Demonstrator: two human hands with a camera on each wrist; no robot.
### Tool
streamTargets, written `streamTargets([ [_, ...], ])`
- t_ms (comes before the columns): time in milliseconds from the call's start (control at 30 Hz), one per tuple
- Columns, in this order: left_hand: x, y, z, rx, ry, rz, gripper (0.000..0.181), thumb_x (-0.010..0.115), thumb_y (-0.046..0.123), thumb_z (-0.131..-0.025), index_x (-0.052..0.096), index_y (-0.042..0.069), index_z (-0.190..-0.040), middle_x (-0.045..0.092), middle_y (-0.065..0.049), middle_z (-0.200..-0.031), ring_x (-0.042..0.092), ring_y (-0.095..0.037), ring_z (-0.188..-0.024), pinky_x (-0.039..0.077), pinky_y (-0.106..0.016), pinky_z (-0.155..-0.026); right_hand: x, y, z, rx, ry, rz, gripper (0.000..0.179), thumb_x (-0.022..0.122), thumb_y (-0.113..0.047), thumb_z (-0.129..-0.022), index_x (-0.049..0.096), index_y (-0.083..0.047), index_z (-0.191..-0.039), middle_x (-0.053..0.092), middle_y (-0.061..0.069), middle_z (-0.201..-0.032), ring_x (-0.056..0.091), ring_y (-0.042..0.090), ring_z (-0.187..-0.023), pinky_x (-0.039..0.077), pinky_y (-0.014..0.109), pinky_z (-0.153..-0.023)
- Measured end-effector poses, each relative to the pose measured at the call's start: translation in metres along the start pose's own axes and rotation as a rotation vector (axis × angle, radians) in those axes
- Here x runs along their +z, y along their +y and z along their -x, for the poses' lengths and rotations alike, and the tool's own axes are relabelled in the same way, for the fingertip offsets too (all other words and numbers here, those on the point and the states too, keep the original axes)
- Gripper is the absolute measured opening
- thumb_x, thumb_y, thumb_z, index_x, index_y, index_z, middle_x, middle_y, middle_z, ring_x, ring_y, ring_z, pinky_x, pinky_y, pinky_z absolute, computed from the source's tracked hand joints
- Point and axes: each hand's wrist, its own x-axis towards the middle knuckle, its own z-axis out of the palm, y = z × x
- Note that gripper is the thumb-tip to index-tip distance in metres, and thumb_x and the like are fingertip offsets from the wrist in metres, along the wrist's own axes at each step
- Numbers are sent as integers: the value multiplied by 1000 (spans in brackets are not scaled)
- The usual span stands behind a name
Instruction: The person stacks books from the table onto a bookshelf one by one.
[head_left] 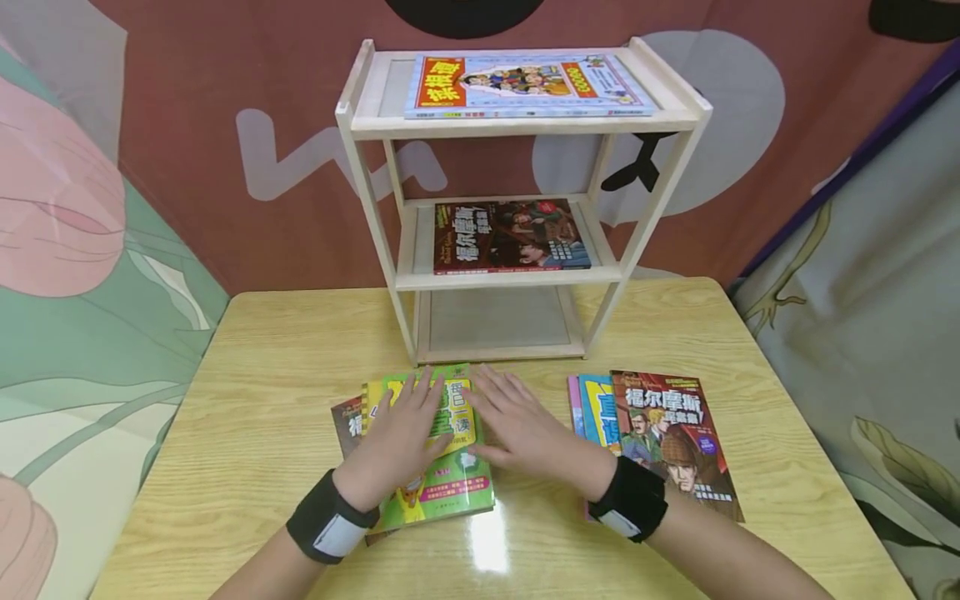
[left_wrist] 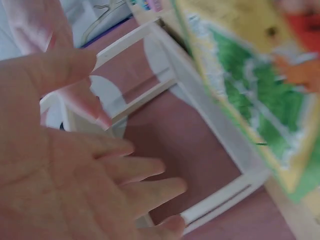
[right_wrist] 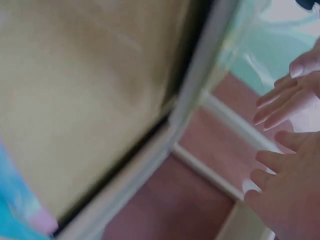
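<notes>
Grip is loose on both sides: left hand [head_left: 397, 446] and right hand [head_left: 525, 425] have their fingers extended and hold nothing. The head view puts both over the green book [head_left: 453, 496], fingertips angled towards each other, and from there contact cannot be judged. The left wrist view adds what that angle hides: the left palm, its fingers slightly spread, with a visible gap between them and the book's cover. The right wrist view leaves that cover out; it shows both hands at its right edge, apart from the tabletop.

The green book lies uppermost on the left pile on the table [head_left: 262, 358]. A yellow edge shows at its left, and a brown book [head_left: 347, 414] juts out below. Only the head view shows the right pile whole: a dark red book [head_left: 660, 408] on a blue book [head_left: 600, 408], with a pink edge beside it. The right wrist view catches merely a blurred blue and pink corner.

Behind stands a pale shelf [head_left: 510, 282], with a light blue book [head_left: 525, 87] on its top tier and another dark book [head_left: 517, 237] on the middle one.
</notes>
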Motion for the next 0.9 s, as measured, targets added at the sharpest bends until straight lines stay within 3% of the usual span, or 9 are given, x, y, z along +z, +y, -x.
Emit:
streamTargets([
  [133, 12, -6, 9, -44, -50, -18, 78, 68, 38, -98, 36, -4, -155, 27, -29, -159, 24, -48, -146, 24, -69, -112, 21, -13, 2, -11, -114, -28, 83, 57, -55, -100, 33, -1, -158, 14, 20, -167, 7, 37, -153, 9, 52, -121],
  [333, 22, -11, 17, -33, -50, -16, 72, 66, 37, -99, 42, -6, -151, 32, -29, -158, 27, -48, -146, 26, -68, -111, 38, -28, 5, -3, -213, 1, 89, 50, -63, -99, 28, -2, -160, 8, 20, -168, 5, 36, -153, 9, 50, -121],
  [633, 29, -15, 22, -70, -66, 78, 69, 67, 27, -100, 39, -11, -151, 23, -34, -159, 20, -51, -146, 33, -61, -110, 52, -44, 9, -1, -263, -18, 105, 54, -72, -91, 20, -2, -162, -3, 21, -168, -3, 35, -153, 11, 49, -121],
  [800, 30, -15, 23, -89, -68, 107, 65, 65, 22, -100, 39, -11, -150, 21, -33, -160, 18, -51, -147, 37, -63, -105, 57, -53, 5, -13, -276, 70, 110, 58, -73, -87, 20, -1, -161, -4, 22, -167, -3, 35, -154, 10, 47, -122],
  [900, 30, -16, 24, -89, -75, 105, 61, 63, 16, -100, 40, -11, -150, 21, -33, -160, 18, -50, -147, 38, -64, -104, 58, -57, 3, -11, -280, 139, 105, 62, -67, -90, 22, 0, -161, 0, 24, -167, 1, 36, -154, 12, 46, -122],
])
